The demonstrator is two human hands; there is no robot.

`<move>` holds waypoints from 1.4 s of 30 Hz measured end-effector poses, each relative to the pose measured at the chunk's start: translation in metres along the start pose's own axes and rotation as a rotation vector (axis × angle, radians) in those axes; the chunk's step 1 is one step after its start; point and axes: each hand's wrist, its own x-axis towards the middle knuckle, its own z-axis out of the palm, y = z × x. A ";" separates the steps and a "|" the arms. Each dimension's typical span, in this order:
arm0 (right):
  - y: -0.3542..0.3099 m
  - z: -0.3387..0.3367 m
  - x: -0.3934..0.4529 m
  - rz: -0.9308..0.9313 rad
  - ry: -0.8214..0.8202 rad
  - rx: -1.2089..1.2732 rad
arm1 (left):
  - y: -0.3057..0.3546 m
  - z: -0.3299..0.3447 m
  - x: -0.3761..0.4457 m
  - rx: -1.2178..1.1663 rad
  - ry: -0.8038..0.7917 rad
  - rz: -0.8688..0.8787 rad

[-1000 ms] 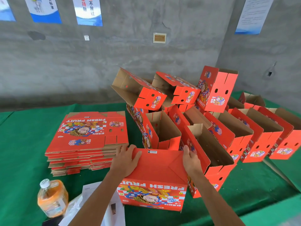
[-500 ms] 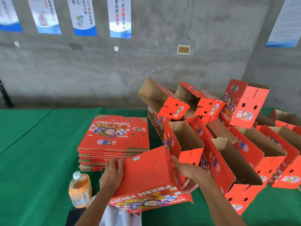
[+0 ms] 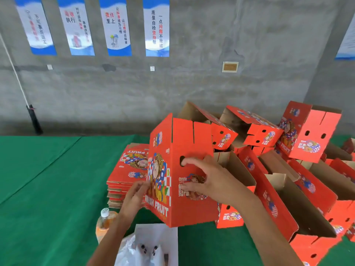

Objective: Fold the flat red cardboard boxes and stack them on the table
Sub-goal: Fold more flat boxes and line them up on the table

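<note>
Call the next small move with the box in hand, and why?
Probably carry the box right and set it with the folded boxes. It stands upright and formed, right hand spread on its side panel, left hand at its printed face; flat stack waits behind.

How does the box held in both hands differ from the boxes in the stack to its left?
The held box is opened into a three-dimensional shape and stands on end between the left hand and right hand; the stacked boxes lie flat and unfolded, untouched, on the table. Both are red with the same FRESH FRUIT cartoon print.
</note>
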 end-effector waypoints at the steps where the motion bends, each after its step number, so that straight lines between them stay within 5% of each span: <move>1: 0.002 0.001 -0.003 -0.022 0.049 -0.071 | 0.015 0.017 0.002 -0.018 -0.041 0.041; 5: 0.028 -0.005 -0.015 -0.020 0.245 -0.324 | 0.078 0.100 0.010 -0.183 -0.247 0.182; 13: 0.134 -0.081 -0.066 0.091 0.536 -0.337 | 0.128 0.279 0.023 -0.132 -0.503 0.367; 23: 0.290 -0.120 -0.086 0.280 0.457 -0.152 | 0.116 0.443 0.048 0.102 -0.589 0.280; 33: 0.329 -0.123 -0.075 0.351 0.417 -0.169 | 0.084 0.468 0.068 0.141 -0.639 0.255; 37: 0.310 -0.115 -0.060 0.268 0.597 -0.129 | 0.073 0.442 0.081 0.124 -0.530 0.273; 42: 0.270 -0.081 -0.015 0.098 0.667 -0.086 | 0.056 0.349 0.097 0.390 -0.329 0.365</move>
